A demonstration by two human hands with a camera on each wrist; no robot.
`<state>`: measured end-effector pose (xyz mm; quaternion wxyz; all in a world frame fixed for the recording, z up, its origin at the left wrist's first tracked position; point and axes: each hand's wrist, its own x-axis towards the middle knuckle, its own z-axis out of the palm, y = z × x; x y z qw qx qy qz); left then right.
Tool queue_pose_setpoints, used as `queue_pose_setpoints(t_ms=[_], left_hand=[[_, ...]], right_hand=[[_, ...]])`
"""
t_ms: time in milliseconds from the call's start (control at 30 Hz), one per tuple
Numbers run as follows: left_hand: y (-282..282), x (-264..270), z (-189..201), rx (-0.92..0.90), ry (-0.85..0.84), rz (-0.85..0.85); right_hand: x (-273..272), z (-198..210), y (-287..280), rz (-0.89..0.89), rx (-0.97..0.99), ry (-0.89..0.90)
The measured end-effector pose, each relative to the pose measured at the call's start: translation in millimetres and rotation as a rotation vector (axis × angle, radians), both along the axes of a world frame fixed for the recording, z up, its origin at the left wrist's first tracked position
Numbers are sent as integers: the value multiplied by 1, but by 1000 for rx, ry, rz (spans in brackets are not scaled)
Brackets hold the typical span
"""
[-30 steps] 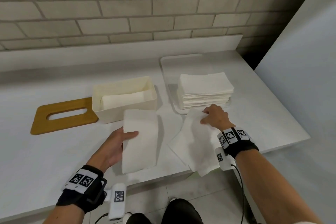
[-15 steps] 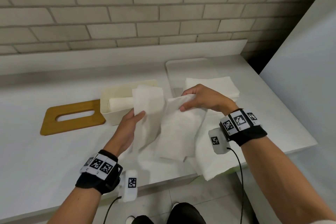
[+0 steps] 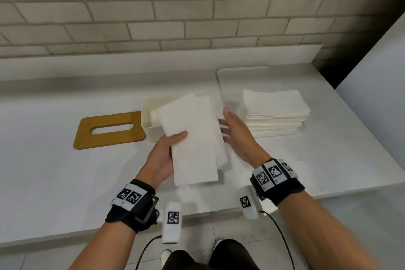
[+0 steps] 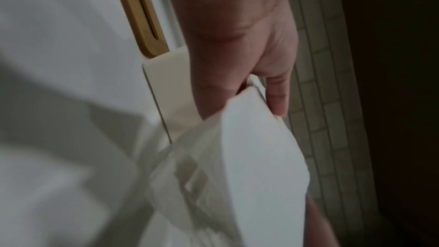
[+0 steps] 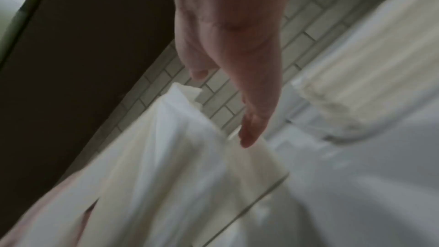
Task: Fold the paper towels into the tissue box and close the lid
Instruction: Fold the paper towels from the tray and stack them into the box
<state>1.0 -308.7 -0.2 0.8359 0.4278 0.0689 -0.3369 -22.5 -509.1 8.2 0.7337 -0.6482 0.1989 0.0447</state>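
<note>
My left hand [image 3: 173, 144] grips a bundle of folded white paper towels [image 3: 192, 138], thumb on top, fingers under it. The bundle is lifted, and its far end overlaps the open cream tissue box [image 3: 148, 116], which holds more folded paper. In the left wrist view the thumb and fingers [image 4: 277, 99] pinch the towel [image 4: 256, 157] beside the box [image 4: 171, 89]. My right hand [image 3: 228, 125] is at the bundle's right edge with straight fingers [image 5: 251, 129], next to the towel [image 5: 166, 157] and gripping nothing. The wooden slotted lid [image 3: 109, 130] lies flat, left of the box.
A tall stack of flat paper towels [image 3: 276, 109] sits on a white tray [image 3: 230, 76] right of the box. A brick wall runs behind the white counter [image 3: 54, 171]. A white panel stands at the far right, and the counter's front edge is near my wrists.
Both hands lifted their towels off the counter and brought them together. The left hand now holds them as one bundle at the box; the right hand has let go of its sheet.
</note>
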Motion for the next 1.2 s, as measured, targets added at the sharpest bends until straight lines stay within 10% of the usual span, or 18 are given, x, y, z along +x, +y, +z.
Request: queue_pose_setpoints(t_ms=[267,533,767,967,1200], left_hand=[[-1,-7,-4,63,52,54],[13,-7,-11,-206,54,317],[43,-3,-16,-214,-27,300],[95,18,-19,291,-151,57],[104,19,-21,463,-363,221]], right_hand=[[-27,-8,41,203,64,32],[-47,-25,55,163,690,-140],[-40,-31,63,-77,428,-31],[-32,-30,47,26,277,15],[-24,-30,53,132,-47,-127]])
